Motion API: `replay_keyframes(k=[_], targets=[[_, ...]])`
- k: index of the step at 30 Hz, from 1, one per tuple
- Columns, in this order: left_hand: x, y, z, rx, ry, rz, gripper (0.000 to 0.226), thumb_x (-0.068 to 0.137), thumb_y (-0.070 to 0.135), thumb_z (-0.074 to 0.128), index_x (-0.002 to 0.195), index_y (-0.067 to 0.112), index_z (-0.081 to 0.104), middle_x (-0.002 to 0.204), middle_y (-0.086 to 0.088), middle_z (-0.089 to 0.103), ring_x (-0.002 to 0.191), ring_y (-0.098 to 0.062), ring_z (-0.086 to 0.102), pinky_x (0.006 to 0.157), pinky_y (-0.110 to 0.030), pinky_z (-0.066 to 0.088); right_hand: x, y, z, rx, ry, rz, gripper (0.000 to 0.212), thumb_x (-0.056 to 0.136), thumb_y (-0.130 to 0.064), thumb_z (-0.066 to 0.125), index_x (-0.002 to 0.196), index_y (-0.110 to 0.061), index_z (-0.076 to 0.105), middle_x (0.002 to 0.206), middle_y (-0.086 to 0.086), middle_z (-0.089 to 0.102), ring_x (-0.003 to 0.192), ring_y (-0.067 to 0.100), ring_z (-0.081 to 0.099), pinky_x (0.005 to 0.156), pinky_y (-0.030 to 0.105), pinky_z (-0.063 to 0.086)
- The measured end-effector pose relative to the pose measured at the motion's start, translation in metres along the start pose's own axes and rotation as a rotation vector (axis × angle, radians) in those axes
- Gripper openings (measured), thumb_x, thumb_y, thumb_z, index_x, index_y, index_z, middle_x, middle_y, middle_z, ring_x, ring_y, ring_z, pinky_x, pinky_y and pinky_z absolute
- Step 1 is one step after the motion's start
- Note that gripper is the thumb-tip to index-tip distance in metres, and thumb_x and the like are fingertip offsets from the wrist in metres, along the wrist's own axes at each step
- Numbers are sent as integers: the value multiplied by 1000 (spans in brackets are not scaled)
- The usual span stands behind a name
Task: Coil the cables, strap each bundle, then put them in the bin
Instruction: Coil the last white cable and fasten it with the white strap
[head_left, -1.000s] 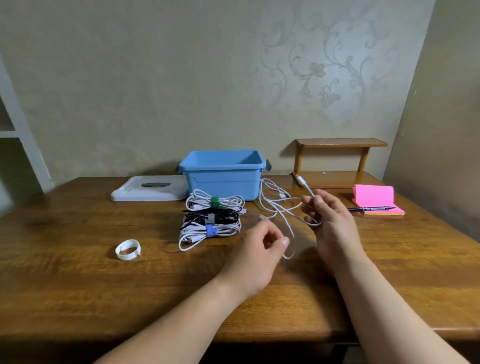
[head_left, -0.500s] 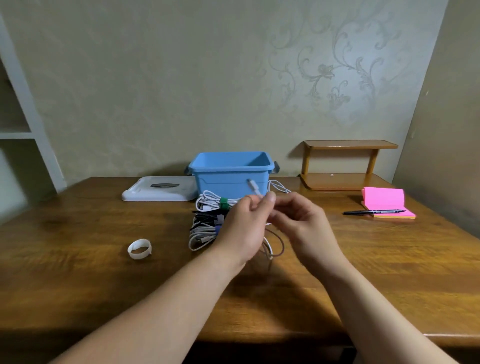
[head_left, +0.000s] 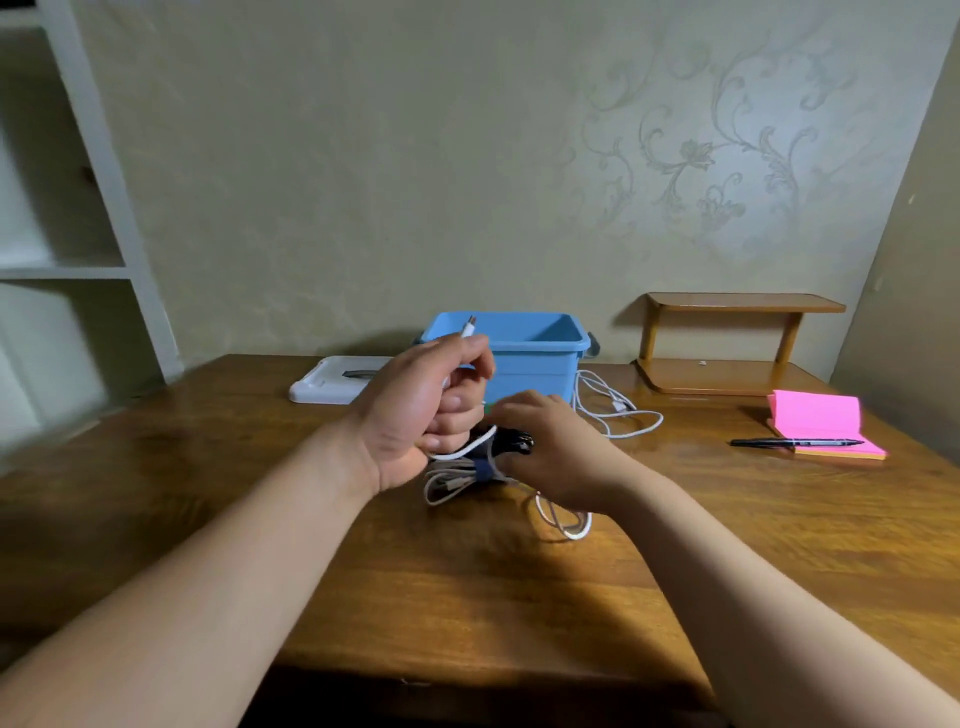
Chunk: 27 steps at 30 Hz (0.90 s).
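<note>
Head camera: the left hand (head_left: 415, 410) is a closed fist round a white cable (head_left: 462, 451), whose plug end sticks up above the knuckles in front of the bin's rim. From under the fist the cable curves right toward the right hand (head_left: 561, 457), which lies palm down with bent fingers. They are hidden from here, so I cannot tell whether they pinch the cable. A loop of it sags onto the wood just below that wrist.

Between and behind the hands lie the strapped bundles (head_left: 447, 480): a pale one with a blue strap, and a black one partly covered by the right hand. The blue bin (head_left: 535, 358) stands open just behind them. Loose white cord (head_left: 623, 421) lies to its right, and a white lid (head_left: 332, 384) lies flat to its left.

Farther right, a black pen (head_left: 795, 442) rests against a pink sticky-note pad (head_left: 815, 421); any print on the pen is too small to read. A small wooden riser (head_left: 727, 343) stands against the wall.

All of it sits on a glossy brown wooden table (head_left: 467, 597). Behind is beige wallpaper (head_left: 363, 156) with a scrolling floral pattern, and white shelving (head_left: 104, 182) stands at the left.
</note>
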<state>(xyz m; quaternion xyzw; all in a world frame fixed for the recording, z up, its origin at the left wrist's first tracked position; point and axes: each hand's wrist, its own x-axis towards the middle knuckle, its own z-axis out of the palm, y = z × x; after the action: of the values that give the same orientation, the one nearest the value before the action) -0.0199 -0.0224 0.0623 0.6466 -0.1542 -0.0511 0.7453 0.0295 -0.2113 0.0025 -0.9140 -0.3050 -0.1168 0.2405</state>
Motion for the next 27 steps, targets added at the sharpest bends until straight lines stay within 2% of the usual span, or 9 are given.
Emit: replay_keyframes(k=[3, 8, 10, 13, 16, 18, 20, 23, 27], targets=[[-3, 0, -24, 76, 78, 7, 31, 112, 34, 46, 94, 13, 59, 60, 1, 29, 42, -9, 18, 39, -17, 14, 4, 1, 5, 50, 68, 86, 11, 99, -35, 70, 104, -30, 79, 109, -7, 70, 105, 20, 62, 93, 43, 51], [-13, -16, -38, 140, 158, 0, 37, 114, 35, 42, 109, 5, 63, 63, -2, 37, 45, -11, 22, 39, -21, 16, -7, -7, -3, 547, -62, 218, 19, 101, -33, 70, 120, -28, 71, 111, -10, 77, 105, 10, 72, 100, 39, 57], [-14, -15, -34, 65, 116, 9, 36, 113, 34, 40, 106, 7, 63, 63, -3, 36, 45, -11, 19, 40, -21, 14, -10, -19, 8, 530, -159, 224, 22, 99, -37, 71, 119, -28, 66, 111, -6, 77, 105, 14, 73, 100, 42, 57], [-14, -11, -38, 24, 85, 13, 34, 111, 32, 40, 104, 8, 62, 64, -4, 35, 45, -12, 17, 41, -23, 12, -8, -27, 21, 429, -92, 188, 19, 100, -36, 67, 97, -18, 70, 95, 2, 80, 86, 18, 73, 85, 45, 57], [-20, -16, -39, 249, 183, -7, 34, 111, 39, 49, 110, 8, 62, 75, -4, 48, 47, -10, 27, 40, -23, 21, -9, -33, 11, 517, 85, 243, 26, 106, -26, 66, 91, -4, 70, 81, 8, 78, 64, 9, 69, 64, 26, 52], [-24, -29, -34, 443, 191, -41, 47, 102, 63, 57, 120, 20, 62, 96, 4, 67, 64, -4, 56, 60, -24, 47, -7, -39, 5, 449, 186, 268, 21, 104, -25, 68, 90, -10, 70, 73, 2, 76, 56, 3, 67, 55, 16, 47], [-27, -44, -27, 603, 108, -44, 55, 93, 77, 59, 124, 31, 64, 110, 8, 76, 93, -6, 70, 89, -35, 55, -3, -48, 2, 414, 229, 271, 14, 102, -24, 70, 91, -15, 69, 69, -3, 74, 53, 2, 66, 53, 17, 47], [-26, -52, -18, 659, 130, -2, 36, 110, 52, 49, 107, 22, 67, 86, -7, 73, 73, -21, 64, 72, -41, 51, -4, -55, -4, 471, 276, 247, 9, 100, -28, 73, 98, -21, 67, 74, -4, 76, 62, 8, 71, 63, 28, 53], [-23, -41, -22, 294, 339, 104, 38, 114, 39, 44, 93, 12, 59, 62, 2, 48, 57, -12, 41, 53, -25, 37, -26, -47, -11, 536, 45, 197, 7, 103, -25, 69, 106, -20, 71, 86, 3, 78, 69, 13, 70, 66, 30, 55]])
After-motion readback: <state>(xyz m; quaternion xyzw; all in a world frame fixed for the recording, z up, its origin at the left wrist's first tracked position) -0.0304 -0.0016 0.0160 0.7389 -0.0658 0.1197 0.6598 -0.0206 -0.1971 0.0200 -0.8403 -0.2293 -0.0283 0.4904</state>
